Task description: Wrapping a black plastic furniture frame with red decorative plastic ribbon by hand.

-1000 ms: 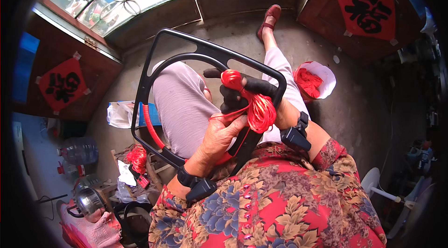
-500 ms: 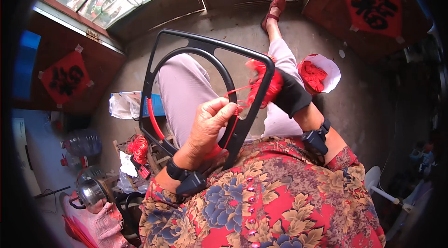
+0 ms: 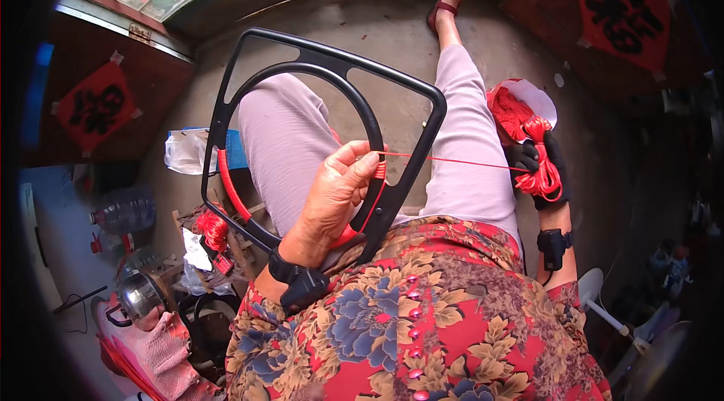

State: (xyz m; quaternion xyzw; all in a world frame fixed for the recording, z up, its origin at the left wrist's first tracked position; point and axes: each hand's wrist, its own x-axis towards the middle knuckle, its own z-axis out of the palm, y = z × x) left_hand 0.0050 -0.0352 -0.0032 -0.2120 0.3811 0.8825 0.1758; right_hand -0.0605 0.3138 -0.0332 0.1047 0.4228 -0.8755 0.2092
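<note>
A black frame with a round inner ring stands tilted over my lap. Red cord is wound in tight turns around the ring's right side, and another red-wrapped stretch covers its lower left. My bare left hand grips the ring there, thumb and forefinger pinching the cord against it. From that pinch a taut strand runs right, crossing the outer frame. Out beyond my right knee, my black-gloved right hand is closed around a bundle of red cord.
A white-lined bucket with more red cord stands at right. On the left are a second red cord bundle, a metal pot, a plastic bottle and a plastic bag. A white stand is at lower right.
My right hand has moved from beside the frame far out to the right with the cord bundle, drawing the strand straight. My left hand keeps its grip on the ring.
</note>
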